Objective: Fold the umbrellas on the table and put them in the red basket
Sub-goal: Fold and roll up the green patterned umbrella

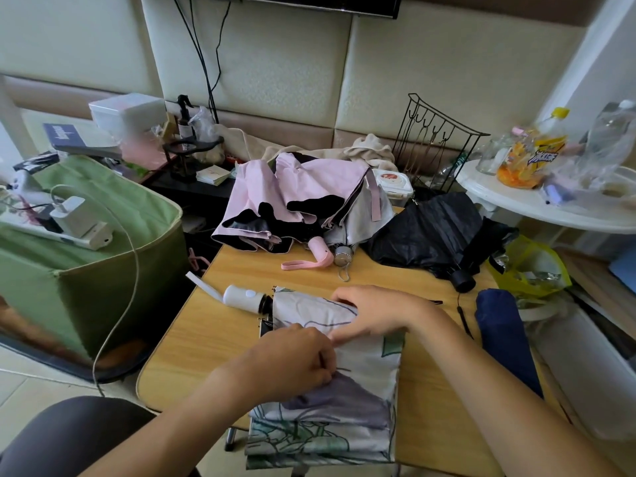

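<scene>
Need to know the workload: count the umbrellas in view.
5: floral white umbrella under both hands; pink, grey and black behind; navy blue at right. Others may be hidden.

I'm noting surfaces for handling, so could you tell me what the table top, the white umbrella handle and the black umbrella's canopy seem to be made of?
Table top: looks like light wood or a wood-look laminate; grain lines show, finish smooth.
White umbrella handle: probably plastic, smooth and evenly coloured with a soft sheen.
Black umbrella: canopy seems thin synthetic fabric, crumpled in fine creases with a faint shine.
</scene>
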